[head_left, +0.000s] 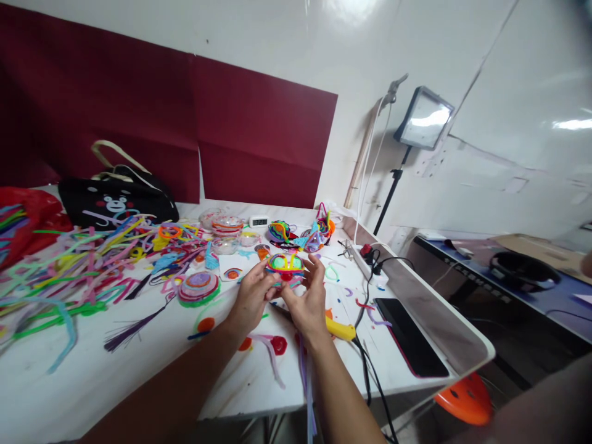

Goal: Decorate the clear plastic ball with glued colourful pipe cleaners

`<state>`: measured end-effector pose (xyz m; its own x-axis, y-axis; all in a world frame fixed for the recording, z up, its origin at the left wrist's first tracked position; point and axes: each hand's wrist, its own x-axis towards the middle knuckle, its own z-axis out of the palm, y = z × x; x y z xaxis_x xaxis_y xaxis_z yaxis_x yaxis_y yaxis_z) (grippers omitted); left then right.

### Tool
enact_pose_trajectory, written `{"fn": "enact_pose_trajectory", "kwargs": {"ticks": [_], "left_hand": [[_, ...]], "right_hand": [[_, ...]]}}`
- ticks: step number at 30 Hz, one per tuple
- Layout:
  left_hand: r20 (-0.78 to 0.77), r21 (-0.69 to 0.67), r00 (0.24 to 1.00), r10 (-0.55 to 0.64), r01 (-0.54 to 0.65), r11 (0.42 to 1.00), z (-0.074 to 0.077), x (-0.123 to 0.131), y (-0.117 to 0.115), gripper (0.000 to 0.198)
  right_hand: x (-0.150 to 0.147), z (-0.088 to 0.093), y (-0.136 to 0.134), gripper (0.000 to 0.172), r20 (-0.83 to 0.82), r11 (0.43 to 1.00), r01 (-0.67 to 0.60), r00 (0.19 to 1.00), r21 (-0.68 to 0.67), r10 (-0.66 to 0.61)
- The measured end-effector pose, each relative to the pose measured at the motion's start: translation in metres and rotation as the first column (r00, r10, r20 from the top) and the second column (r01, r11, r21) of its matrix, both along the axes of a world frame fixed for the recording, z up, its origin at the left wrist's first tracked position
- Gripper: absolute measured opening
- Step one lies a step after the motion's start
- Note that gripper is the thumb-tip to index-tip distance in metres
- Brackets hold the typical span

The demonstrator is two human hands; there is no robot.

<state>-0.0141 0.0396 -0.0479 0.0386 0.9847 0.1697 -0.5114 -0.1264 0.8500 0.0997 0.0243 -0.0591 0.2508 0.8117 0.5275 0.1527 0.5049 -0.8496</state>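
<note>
Multicoloured fuzzy craft piece [285,265] sits above the white bench [60,401], its two sides held in the fingertip grip of the left hand [252,295] and right hand [309,302]. Near the right wrist lies a yellow-handled tool [341,329].

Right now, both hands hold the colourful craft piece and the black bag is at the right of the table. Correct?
Not quite: the black bag is at the left of the table, as the head view shows. The left hand and right hand do both hold the colourful craft piece.
</note>
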Motion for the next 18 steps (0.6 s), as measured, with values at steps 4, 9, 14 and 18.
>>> {"fn": "enact_pose_trajectory", "kwargs": {"ticks": [4, 9, 14, 18], "left_hand": [[-0.014, -0.006, 1.000, 0.023, -0.023, 1.000, 0.0022, 0.0016, -0.0018, 0.052], [-0.046, 0.004, 0.996, 0.077, -0.077, 0.997, 0.0051, 0.0043, -0.0041, 0.058], [-0.058, 0.013, 0.993, 0.105, -0.105, 0.994, 0.0076, 0.0063, -0.0047, 0.058], [-0.068, 0.004, 0.991, 0.118, -0.118, 0.993, 0.0085, 0.0068, -0.0065, 0.059]], "right_hand": [[-0.0003, -0.0001, 0.0002, 0.074, -0.009, 1.000, -0.007, 1.000, 0.005, 0.007], [-0.0012, 0.0013, 0.0000, 0.072, -0.027, 1.000, 0.006, 1.000, -0.012, -0.006], [-0.0017, 0.0021, -0.0005, 0.072, -0.053, 1.000, -0.012, 0.999, -0.015, 0.011], [-0.0014, 0.0029, -0.0004, 0.071, -0.095, 0.999, -0.005, 0.996, -0.036, 0.001]]}}
